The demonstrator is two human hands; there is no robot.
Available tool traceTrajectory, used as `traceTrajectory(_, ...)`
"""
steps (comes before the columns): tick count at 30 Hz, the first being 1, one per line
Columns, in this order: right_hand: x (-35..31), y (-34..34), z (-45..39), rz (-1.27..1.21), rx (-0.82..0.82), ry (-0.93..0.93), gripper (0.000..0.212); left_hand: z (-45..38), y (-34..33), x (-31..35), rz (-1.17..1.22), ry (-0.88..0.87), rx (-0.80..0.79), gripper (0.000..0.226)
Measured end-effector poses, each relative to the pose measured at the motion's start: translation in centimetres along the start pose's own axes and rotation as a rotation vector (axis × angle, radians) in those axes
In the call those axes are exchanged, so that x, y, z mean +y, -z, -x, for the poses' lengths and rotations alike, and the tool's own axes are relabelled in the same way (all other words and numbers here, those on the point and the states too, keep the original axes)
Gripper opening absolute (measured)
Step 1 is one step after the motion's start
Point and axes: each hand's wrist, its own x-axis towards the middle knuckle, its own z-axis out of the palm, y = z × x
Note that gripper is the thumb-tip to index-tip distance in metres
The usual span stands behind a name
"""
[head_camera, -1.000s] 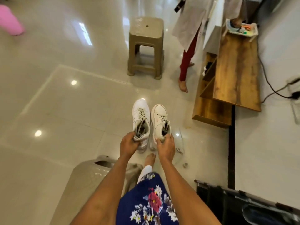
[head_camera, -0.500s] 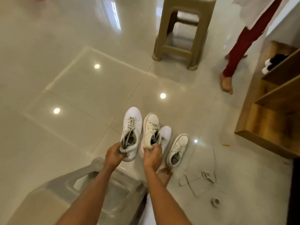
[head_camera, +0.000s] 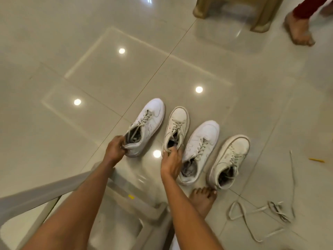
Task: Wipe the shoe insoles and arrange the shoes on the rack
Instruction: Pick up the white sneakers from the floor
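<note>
A: What does each hand hold?

B: The left hand [head_camera: 115, 150] has its grip closed on the heel collar of a white sneaker [head_camera: 146, 126]. The right hand [head_camera: 172, 162] pinches the heel collar of a cream sneaker [head_camera: 177, 128]. Whether either sole touches the floor cannot be told.

A: Where are the other shoes?

B: A second white sneaker [head_camera: 199, 150] and a second cream sneaker [head_camera: 229, 162] rest on the tiled floor [head_camera: 72, 138], just right of the held pair. A bare foot [head_camera: 202, 200] touches the cream one's heel. Loose laces [head_camera: 257, 215] lie on the floor to the right.
</note>
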Motion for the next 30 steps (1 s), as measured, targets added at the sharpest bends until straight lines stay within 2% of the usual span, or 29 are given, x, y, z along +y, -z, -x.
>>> traceTrajectory(2, 0.3, -0.5, -0.5, 0.027, -0.041, 0.033, 0.018, -0.3, -0.3, -0.6, -0.042, 0.017, 0.026, 0.014)
traceTrajectory(7, -1.5, -1.6, -0.8, 0.008, -0.141, 0.054, 0.022, -0.3, -1.1, -0.5, -0.066, 0.057, 0.035, 0.034)
traceTrajectory(10, -2.9, -1.9, -0.5, 0.001, -0.178, 0.057, 0.023, 0.1, -1.4, -0.5, -0.1, 0.064, -0.039, 0.016)
traceTrajectory(12, -3.4, -1.7, -0.1, 0.051, -0.226, 0.068, 0.026, 0.3, -1.3, -0.6, -0.115, 0.077, -0.048, 0.015)
traceTrajectory(15, -3.4, 0.0, 0.7, 0.139, -0.255, 0.158, 0.03, 1.3, -1.1, 0.0, -0.166, 0.114, -0.058, 0.039)
traceTrajectory(19, -3.3, 5.5, 2.8, 0.21, -0.307, 0.264, 0.031, 4.2, 0.4, 4.7, -0.106, 0.001, -0.055, 0.036)
traceTrajectory(23, -3.4, 13.7, 5.3, 0.295, -0.324, 0.26, 0.035, 8.2, 1.4, 12.4, -0.069, -0.182, -0.18, 0.028)
traceTrajectory(27, -2.5, 22.5, 8.3, 0.322, -0.294, 0.199, 0.031, 13.4, 2.1, 21.5, -0.047, -0.329, -0.233, 0.03)
traceTrajectory(30, -0.7, 28.9, 10.6, 0.323, -0.253, 0.134, 0.032, 18.0, 2.1, 27.8, -0.074, -0.424, -0.341, 0.031)
